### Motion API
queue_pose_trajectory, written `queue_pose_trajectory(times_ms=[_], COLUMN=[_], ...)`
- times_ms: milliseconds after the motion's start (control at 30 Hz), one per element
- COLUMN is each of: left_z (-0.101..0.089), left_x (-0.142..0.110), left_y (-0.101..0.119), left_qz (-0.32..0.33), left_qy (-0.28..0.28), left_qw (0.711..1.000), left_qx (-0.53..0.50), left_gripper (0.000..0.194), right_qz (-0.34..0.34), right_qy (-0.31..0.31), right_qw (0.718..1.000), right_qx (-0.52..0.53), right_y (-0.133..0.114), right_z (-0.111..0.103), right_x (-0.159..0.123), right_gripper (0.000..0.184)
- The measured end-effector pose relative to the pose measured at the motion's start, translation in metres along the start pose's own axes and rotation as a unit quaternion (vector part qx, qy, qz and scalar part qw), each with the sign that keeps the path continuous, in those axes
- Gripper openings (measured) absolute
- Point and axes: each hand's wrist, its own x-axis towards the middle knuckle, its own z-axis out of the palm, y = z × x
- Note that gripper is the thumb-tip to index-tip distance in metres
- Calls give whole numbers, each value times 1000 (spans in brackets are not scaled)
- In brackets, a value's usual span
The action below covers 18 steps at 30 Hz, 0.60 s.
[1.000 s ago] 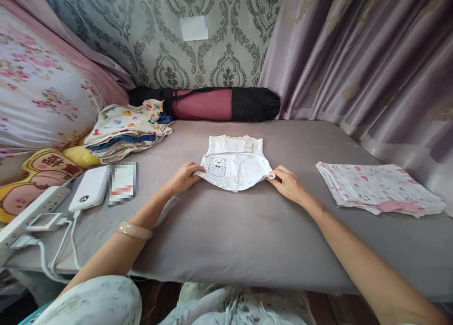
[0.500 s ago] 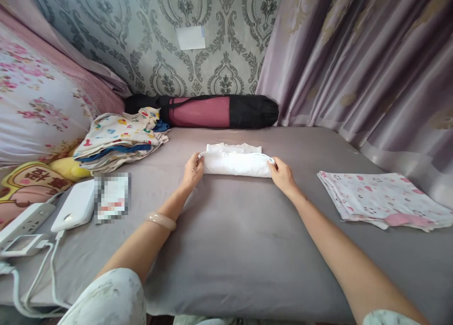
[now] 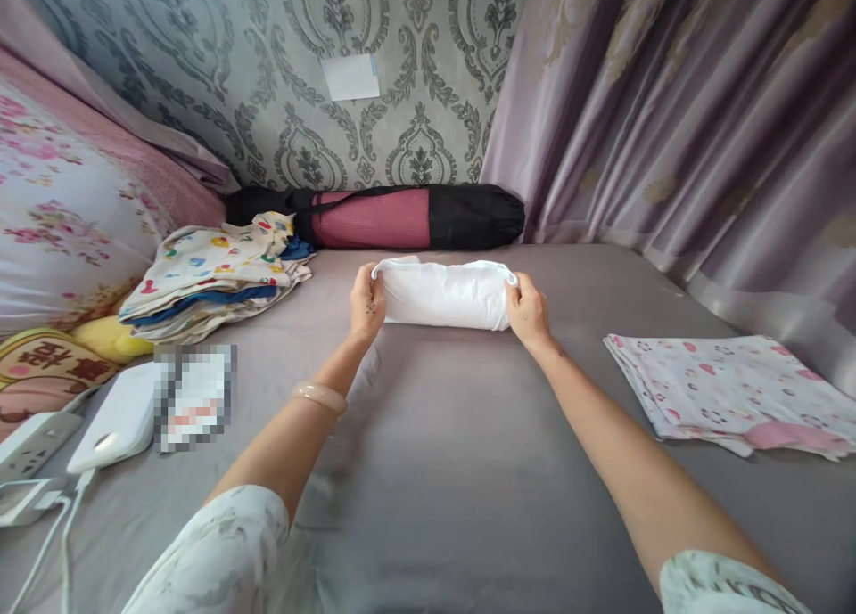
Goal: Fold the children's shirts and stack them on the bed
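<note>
White rectangular fabric piece [image 3: 445, 297], pinched at both upper corners by bare left hand [image 3: 367, 306] and bare right hand [image 3: 530, 315], toward the grey sheet-covered bed's [image 3: 468, 436] far edge, seemingly mid-fold, calling next for level lowering.

Flat platform, covered by a grey sheet [image 3: 468, 471], lightly creased. Lying directly on it:
- Cylindrical bag [image 3: 371, 222], black with maroon mesh panel, along the far edge.
- Stack of folded clothes [image 3: 207, 266], multicoloured print uppermost, far left.
- White power bank [image 3: 120, 422], cable [image 3: 70, 543] attached, left.
- Packet [image 3: 197, 398], pixelated, just beside it.
- White power strip [image 3: 40, 445], left edge.
- Folded white cloth [image 3: 726, 387], pink-printed, right.
</note>
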Motion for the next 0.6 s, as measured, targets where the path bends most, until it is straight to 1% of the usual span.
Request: queue_pose_trajectory(times_ms=[67,133,167,233,300,367,400,500,533,567,600], left_z=[6,11,14,17,17,16,16,14,15,15,16], left_x=[-2,-5,-6,-5,-3,-1,0,-1,-2,-3,-4], left_y=[-11,-21,-25,-29,-29,-26,-24,-21,-21,-22,-23], left_qz=[-61,-130,-155,-180,-183,-175,-166,-127,-117,-110,-106], left_qy=[-69,-133,-152,-174,-189,-196,-185,-103,-87,-92,-112], left_qw=[994,971,959,939,929,928,934,961,965,964,959], left_qx=[66,148,185,237,262,266,258,221,217,222,236], left_gripper=[20,18,18,19,19,18,18,24,25,26,25], right_qz=[27,51,62,82,97,104,105,97,92,88,87], right_qy=[-88,-163,-184,-202,-210,-207,-196,-128,-112,-109,-117], right_qw=[995,982,977,970,967,966,968,981,983,983,982], right_qx=[-40,-76,-89,-104,-112,-116,-116,-113,-113,-117,-123], right_y=[4,9,10,11,10,7,6,3,3,3,3], right_z=[6,12,16,20,22,22,22,21,22,23,25], right_x=[0,0,0,1,3,4,5,6,5,5,5], right_gripper=[33,28,28,29,31,30,31,36,38,38,37])
